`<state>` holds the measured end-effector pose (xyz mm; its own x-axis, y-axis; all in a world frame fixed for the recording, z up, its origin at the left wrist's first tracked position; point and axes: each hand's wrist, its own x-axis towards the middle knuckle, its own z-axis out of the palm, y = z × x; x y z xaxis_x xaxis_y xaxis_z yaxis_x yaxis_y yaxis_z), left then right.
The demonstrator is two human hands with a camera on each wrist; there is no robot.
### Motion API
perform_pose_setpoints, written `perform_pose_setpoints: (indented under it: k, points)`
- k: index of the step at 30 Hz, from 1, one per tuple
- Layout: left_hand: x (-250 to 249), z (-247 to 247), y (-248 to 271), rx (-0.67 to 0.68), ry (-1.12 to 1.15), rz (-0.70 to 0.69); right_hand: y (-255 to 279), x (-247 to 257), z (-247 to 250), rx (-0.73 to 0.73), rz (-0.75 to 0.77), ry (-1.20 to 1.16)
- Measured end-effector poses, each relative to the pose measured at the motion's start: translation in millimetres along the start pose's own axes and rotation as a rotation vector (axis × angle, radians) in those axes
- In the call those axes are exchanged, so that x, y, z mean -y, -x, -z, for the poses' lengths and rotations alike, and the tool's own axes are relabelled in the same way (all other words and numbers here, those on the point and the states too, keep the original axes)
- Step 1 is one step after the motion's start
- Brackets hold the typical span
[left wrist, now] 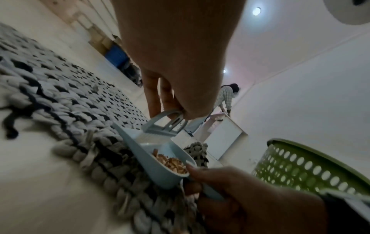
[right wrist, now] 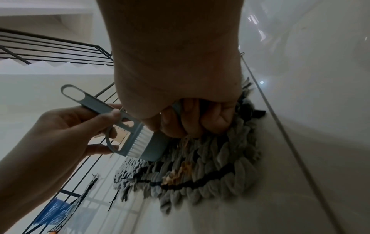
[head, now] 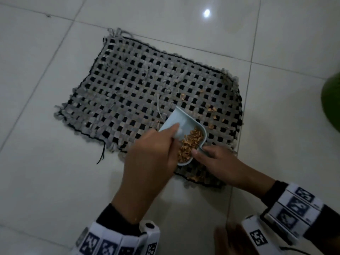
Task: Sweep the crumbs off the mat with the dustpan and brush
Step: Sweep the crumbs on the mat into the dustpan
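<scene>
A grey and black woven mat (head: 139, 89) lies on the tiled floor. My right hand (head: 202, 153) grips the handle of a pale blue dustpan (head: 181, 119), which rests tilted on the mat's near right part. A heap of orange-brown crumbs (head: 190, 144) fills its back end. My left hand (head: 173, 137) pinches the handle of the small blue brush (right wrist: 136, 137), with the white bristles down in the pan. Loose crumbs (head: 211, 110) are scattered on the mat right of the pan, and more crumbs (right wrist: 180, 172) lie at the mat's near edge.
A green perforated basket (left wrist: 300, 167) stands on the floor to the right of the mat. Pale floor tiles (head: 55, 181) surround the mat. Far off, another person (left wrist: 226, 96) bends over by white furniture, and a stair railing (right wrist: 60, 50) shows in the right wrist view.
</scene>
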<state>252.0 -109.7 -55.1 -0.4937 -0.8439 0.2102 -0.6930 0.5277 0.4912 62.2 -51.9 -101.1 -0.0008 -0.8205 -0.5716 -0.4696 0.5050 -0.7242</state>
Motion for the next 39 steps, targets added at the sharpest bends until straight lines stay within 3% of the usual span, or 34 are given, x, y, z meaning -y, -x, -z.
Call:
perform_pose_setpoints:
  k: [3,7,11,13,16,22,26,30,33,36,39]
  points:
    - [-5.9,-10.6,8.7,-0.001,0.043,-0.018,2.0,-2.9,0.3,0.007,0.003,0.016]
    - [6.1,1.5,7.7,-0.153,0.268,0.208,5.1,-7.7,4.9,-0.033,0.019,-0.005]
    - [34.3,20.2,-11.9,-0.277,0.190,0.327,10.4,-14.5,4.8,-0.043,-0.009,-0.002]
    - [44.2,16.9,-23.4,-0.237,0.090,0.302,9.7,-13.9,3.5,-0.050,-0.018,0.032]
    - [37.6,0.8,-30.4,-0.070,-0.056,0.235,7.9,-13.1,3.6,-0.043,-0.020,0.060]
    - [-8.5,-22.8,2.5,0.131,-0.089,0.057,8.6,-11.2,3.3,-0.025,-0.008,0.065]
    - [-14.8,-21.3,8.2,0.079,-0.002,-0.008,7.5,-8.1,3.2,-0.036,0.004,0.095]
    - [-1.4,-13.2,-5.0,-0.033,-0.039,0.076,7.3,-10.0,1.8,-0.053,-0.009,0.098]
    - [2.9,-17.1,-9.7,0.018,-0.071,0.138,7.7,-10.2,1.5,-0.054,-0.023,0.079]
    - [-6.3,-22.0,-2.3,0.091,0.017,0.085,8.1,-8.3,2.0,-0.046,-0.045,0.101]
    - [-4.1,-12.4,-1.1,0.037,0.158,0.140,8.7,-3.6,3.3,-0.039,-0.059,0.134]
